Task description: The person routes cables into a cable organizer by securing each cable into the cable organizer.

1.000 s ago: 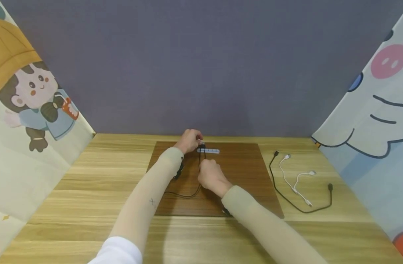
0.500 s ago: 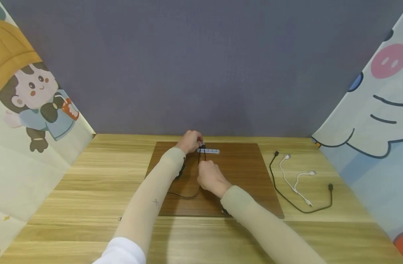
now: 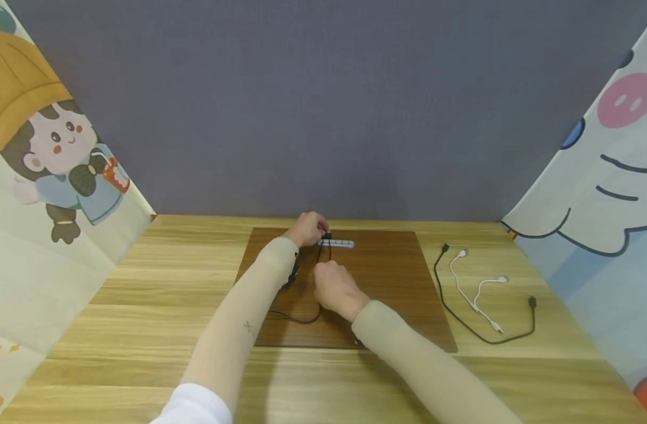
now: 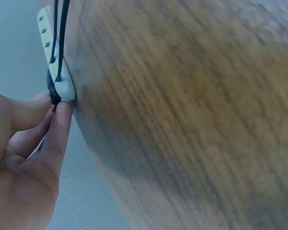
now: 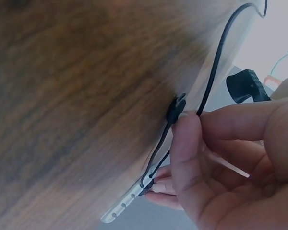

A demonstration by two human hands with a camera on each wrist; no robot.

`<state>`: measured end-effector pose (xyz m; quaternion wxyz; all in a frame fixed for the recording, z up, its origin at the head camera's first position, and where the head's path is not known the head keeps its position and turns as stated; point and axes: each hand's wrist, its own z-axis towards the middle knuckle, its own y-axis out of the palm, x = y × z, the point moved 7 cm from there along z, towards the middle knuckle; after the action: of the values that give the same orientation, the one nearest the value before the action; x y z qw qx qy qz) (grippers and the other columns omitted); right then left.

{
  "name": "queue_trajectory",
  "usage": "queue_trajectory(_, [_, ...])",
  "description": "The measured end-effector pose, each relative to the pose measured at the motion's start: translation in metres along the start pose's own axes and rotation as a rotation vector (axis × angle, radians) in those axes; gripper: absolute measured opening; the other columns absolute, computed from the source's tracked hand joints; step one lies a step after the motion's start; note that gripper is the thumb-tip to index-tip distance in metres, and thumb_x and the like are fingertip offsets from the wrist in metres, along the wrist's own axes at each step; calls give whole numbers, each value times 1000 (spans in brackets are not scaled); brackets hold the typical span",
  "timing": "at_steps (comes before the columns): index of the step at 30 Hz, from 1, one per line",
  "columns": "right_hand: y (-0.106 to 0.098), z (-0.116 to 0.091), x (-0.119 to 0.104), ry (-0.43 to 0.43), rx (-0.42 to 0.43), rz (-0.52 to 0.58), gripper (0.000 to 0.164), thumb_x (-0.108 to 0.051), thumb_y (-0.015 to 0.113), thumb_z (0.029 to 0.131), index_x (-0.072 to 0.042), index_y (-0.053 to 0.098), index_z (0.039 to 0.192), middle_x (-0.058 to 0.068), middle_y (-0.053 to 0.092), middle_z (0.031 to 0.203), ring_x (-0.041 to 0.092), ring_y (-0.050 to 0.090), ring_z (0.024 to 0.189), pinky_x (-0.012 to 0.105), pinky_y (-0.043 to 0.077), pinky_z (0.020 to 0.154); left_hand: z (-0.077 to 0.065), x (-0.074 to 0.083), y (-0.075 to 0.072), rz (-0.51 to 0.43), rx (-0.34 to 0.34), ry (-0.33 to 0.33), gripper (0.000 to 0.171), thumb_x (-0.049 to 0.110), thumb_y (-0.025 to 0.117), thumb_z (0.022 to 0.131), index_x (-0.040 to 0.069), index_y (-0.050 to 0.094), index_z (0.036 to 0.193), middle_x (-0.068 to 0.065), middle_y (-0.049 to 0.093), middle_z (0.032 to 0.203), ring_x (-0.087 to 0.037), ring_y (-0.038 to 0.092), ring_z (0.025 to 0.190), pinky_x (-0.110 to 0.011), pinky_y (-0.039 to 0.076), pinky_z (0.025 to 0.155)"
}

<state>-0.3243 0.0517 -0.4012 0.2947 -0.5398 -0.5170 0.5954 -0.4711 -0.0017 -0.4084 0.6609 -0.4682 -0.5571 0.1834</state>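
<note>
A pale cable-clip strip with several slots lies near the far edge of a dark brown board. Two black cable lengths run through slots at the strip's left end. My left hand pinches a black plug against the strip's far side, thumb and fingertips right at the strip. Nearer to me, my right hand pinches the black cable between thumb and index finger. Beside those fingertips is another black plug with a metal tip, its lead running to the strip.
On the light wooden table, right of the board, lie a black cable and a white branching cable with several plugs. A grey panel rises behind the table, with printed cloths at both sides.
My left hand has come slightly nearer along with the plug, closer to the strip. My right hand has shifted a little left, still holding the cable.
</note>
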Motion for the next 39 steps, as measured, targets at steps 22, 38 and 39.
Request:
queue_trajectory(22, [4, -9, -6, -99, 15, 42, 25, 9, 59, 89, -9, 61, 71, 3, 56, 65, 11, 47, 47, 24, 40, 43, -15, 9, 7, 166, -3, 55, 43, 6, 61, 99, 2, 56, 142, -16, 59, 140, -32, 55, 129, -41, 50, 100])
queue_trajectory(38, [-4, -29, 0, -240, 55, -34, 11, -5, 67, 95, -6, 77, 99, 7, 72, 99, 17, 67, 83, 32, 57, 65, -46, -1, 4, 322, -11, 75, 34, 18, 69, 98, 6, 61, 130, -12, 66, 125, -30, 62, 117, -44, 51, 96])
queue_trajectory(39, [-5, -30, 2, -239, 54, -34, 11, -5, 67, 95, -6, 77, 100, 7, 72, 100, 18, 68, 85, 33, 57, 66, -49, -2, 4, 337, -20, 77, 31, 19, 68, 99, 8, 63, 127, -10, 66, 124, -29, 62, 116, -43, 52, 96])
